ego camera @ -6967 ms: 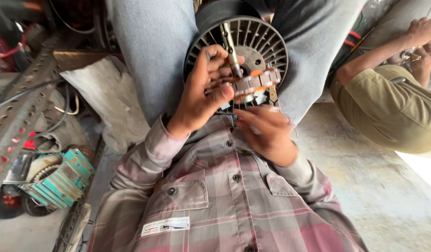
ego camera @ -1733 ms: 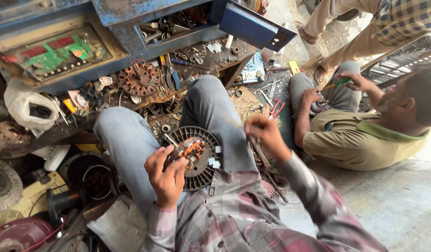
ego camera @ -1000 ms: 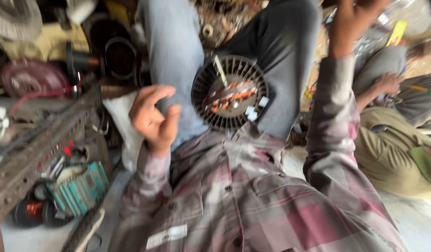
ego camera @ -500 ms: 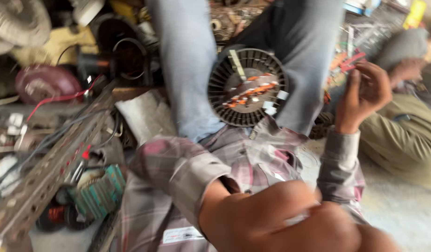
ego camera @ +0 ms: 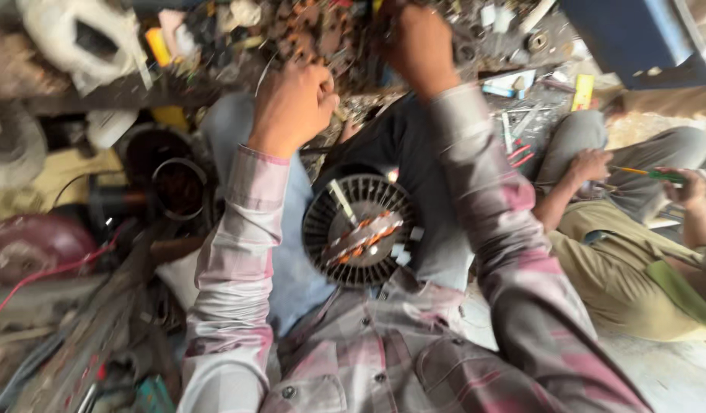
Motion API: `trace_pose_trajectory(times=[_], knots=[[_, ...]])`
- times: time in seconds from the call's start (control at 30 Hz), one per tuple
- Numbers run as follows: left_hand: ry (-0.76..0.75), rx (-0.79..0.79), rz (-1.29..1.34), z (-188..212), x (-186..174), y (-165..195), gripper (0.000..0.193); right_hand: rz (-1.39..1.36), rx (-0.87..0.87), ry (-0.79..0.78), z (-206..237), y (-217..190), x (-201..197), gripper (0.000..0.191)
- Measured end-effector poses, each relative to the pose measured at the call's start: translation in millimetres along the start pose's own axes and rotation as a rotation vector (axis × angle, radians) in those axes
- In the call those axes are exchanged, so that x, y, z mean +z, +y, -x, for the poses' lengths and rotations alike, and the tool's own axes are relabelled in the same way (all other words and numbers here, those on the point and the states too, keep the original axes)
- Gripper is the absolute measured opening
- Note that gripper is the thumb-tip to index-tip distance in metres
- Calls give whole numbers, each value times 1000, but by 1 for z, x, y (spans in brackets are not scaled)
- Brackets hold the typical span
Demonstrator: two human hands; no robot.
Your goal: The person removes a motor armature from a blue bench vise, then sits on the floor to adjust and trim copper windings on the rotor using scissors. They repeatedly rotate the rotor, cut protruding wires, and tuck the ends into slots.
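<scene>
I have both hands stretched forward into the heap of small metal scrap parts [ego camera: 322, 30], left hand [ego camera: 292, 103] fisted, right hand [ego camera: 418, 46] curled, contents indiscernible, while the round black slotted motor core with copper windings [ego camera: 361, 229] rests untouched in my lap.

matt black ribbed metal motor stator [ego camera: 361, 231] with shiny copper windings; soft checked cloth sleeves [ego camera: 234, 260].

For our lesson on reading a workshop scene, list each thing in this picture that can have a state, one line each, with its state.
Left hand: raised over the parts pile, fingers curled, contents unclear.
Right hand: raised into the parts pile, grip hidden by blur.
Round motor part: resting in the lap between the legs, untouched, copper windings exposed.
Co-worker's hands: holding a thin tool.
Blue box: state unclear.
</scene>
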State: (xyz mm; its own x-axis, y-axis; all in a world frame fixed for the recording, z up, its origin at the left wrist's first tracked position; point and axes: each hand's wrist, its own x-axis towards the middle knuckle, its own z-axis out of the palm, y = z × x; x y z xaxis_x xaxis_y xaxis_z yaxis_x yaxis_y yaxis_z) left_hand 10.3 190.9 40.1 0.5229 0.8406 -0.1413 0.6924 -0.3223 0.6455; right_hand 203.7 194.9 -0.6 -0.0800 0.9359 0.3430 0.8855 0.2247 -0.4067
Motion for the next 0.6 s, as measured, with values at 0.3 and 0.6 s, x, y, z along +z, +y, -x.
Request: trace_pose_trajectory(times=[0.3, 0.6], knots=[[-103, 24, 35, -43, 22, -14, 15, 83, 248, 29, -12, 23, 6, 14], [-206, 0, 35, -41, 43, -34, 38, 187, 252, -126, -11, 26, 43, 40]])
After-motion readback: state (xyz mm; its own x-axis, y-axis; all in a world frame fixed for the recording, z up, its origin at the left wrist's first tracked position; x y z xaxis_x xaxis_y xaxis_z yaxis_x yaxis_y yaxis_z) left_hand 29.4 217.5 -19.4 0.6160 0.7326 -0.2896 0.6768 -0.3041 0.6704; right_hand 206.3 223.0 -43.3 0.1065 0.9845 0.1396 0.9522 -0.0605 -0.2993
